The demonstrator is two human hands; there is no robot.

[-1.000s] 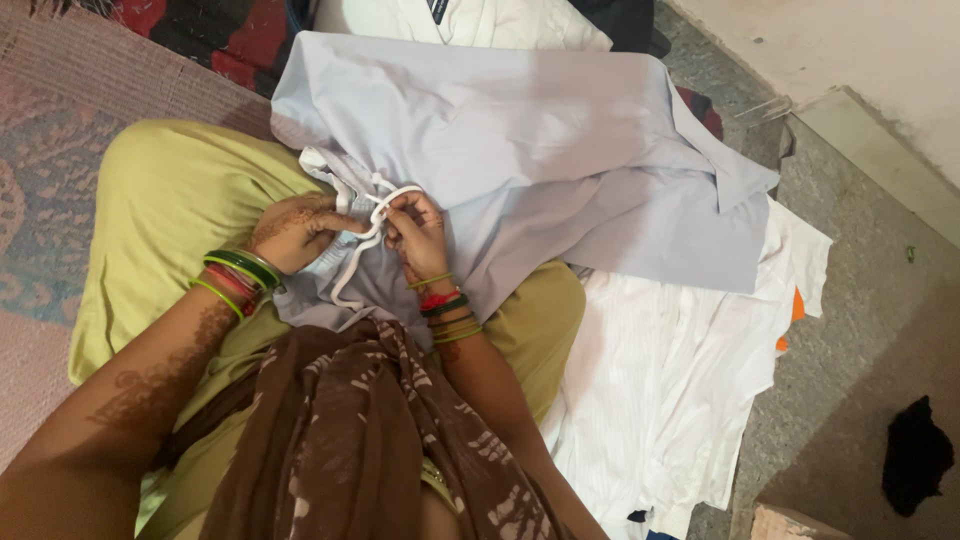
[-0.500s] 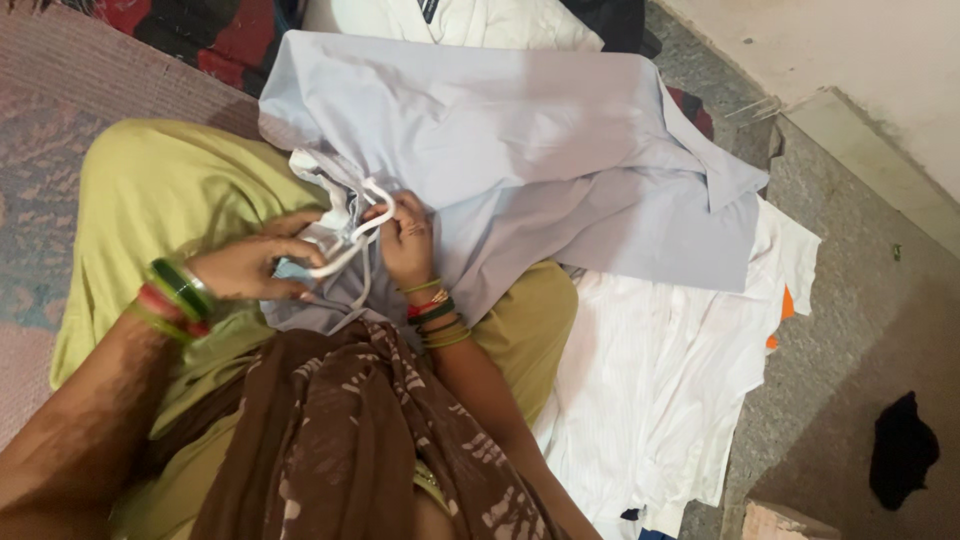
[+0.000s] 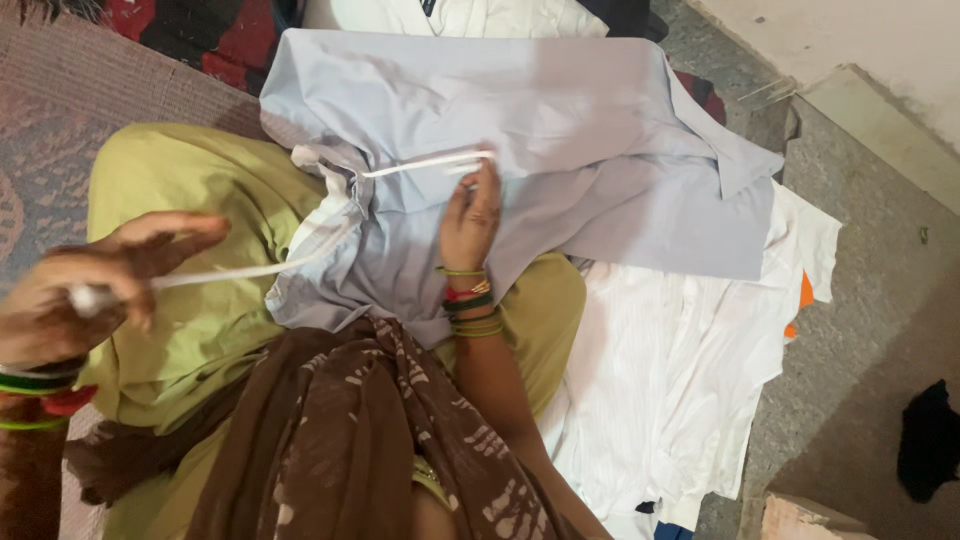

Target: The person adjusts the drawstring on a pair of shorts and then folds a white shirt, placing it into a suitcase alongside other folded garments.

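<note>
A pale grey-blue garment [image 3: 560,130] lies spread over my lap and the floor. A white drawstring [image 3: 250,270] runs out of its gathered waistband [image 3: 325,185]. My left hand [image 3: 90,285] has pulled one end far out to the left and pinches it. My right hand [image 3: 472,215] rests on the garment and holds the other end [image 3: 430,162], stretched taut from the waistband. Both wrists wear green and red bangles.
A white striped cloth [image 3: 680,370] lies under the garment on the right. A brown patterned scarf [image 3: 340,440] hangs over my yellow-green clothing [image 3: 190,190]. A black cloth scrap [image 3: 925,440] sits on the grey stone floor; a woven mat [image 3: 60,100] lies at the left.
Both hands were together at the waistband; now they have drawn apart, the left far out to the left and the right up and to the right, pulling the drawstring ends out.
</note>
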